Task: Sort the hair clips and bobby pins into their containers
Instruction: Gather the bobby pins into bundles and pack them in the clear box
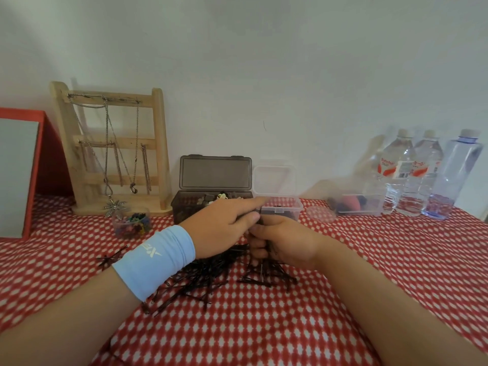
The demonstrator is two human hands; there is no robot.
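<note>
- A surface covered in a red cloth with a white diamond pattern (pixel 343 299) fills the lower half of the view and meets a plain white wall along its far edge.
- A red-framed board with a grey panel (pixel 18 170) leans at the far left corner.
- A pale wooden ladder-shaped jewellery stand (pixel 158 143) stands at the far edge, left of centre, with metal chains and a leaf pendant hanging from its rungs.
- Three clear plastic water bottles (pixel 422 178) stand together at the far right corner.
- A smoky dark translucent plastic box with its hinged lid up (pixel 215 173) sits at the middle of the far edge and holds mixed hair clips.
- A small clear plastic box with its lid open (pixel 280 207) sits touching the dark box's right side; dark pins lie inside.
- A low clear rectangular tub (pixel 356 206) sits between that box and the bottles, holding dark and pink items too blurred to identify.
- A small round clear tub of coloured mini claw clips (pixel 132 223) stands in front of the stand's base.
- A loose pile of black metal bobby pins (pixel 206 278) lies at the centre of the cloth, under and in front of both hands; a few stray pins lie to its left.
- The left hand (pixel 221 228), wearing a light blue wristband, reaches across, thumb and forefinger pressed together on a pin at the clear box's near wall.
- The right hand (pixel 285 241) is curled, fingers closed around a bunch of bobby pins.
</note>
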